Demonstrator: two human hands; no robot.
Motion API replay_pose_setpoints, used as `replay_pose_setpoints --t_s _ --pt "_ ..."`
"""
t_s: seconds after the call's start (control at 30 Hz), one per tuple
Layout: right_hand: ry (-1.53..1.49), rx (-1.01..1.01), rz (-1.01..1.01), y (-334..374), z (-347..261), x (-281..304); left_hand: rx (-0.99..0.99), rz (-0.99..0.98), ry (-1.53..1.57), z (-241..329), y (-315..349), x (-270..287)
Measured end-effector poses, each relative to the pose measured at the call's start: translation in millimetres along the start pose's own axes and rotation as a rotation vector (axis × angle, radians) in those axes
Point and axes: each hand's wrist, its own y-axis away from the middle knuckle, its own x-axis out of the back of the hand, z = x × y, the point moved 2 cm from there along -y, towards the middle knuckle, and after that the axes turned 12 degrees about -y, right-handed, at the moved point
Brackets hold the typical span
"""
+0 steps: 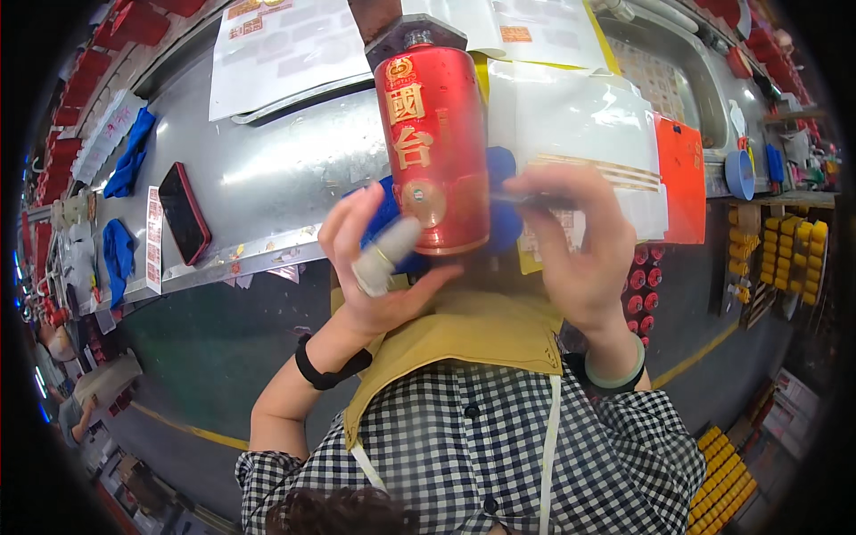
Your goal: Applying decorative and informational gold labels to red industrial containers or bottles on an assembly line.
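Red bottle (437,152) at surface (267,160) edge. Left hand (370,301) loosely spread beside it, touch unclear; right hand (584,245) seems pinching thin object (548,201), blurred. Hasty slip could scratch bottle.

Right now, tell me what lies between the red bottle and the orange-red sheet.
Head view: white papers, part of a blue object and the right hand.

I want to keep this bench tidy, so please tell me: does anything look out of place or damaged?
Yes: small scraps lie along the front edge of the metal bench, left of the red bottle, like litter. I see no clear damage on the bottle, though blur hides detail.
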Motion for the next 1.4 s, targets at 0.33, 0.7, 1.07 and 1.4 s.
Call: replay_pose_setpoints --t_s 0.33,0.7,1.07,1.4 --pt "0.345 0.512 -0.311 9 -26 -9 0.49 -0.117 0.423 -10 -10 -22" --pt "-0.313 -0.28 0.07 1 12 16 0.43 -0.183 0.47 6 -20 -7" --pt "0.058 -0.224 -0.041 -9 -13 -9 0.422 -0.081 0.535 3 -19 16" --pt "0.091 -0.178 -0.116 -19 -23 -16 0.42 -0.076 0.51 8 -23 18"
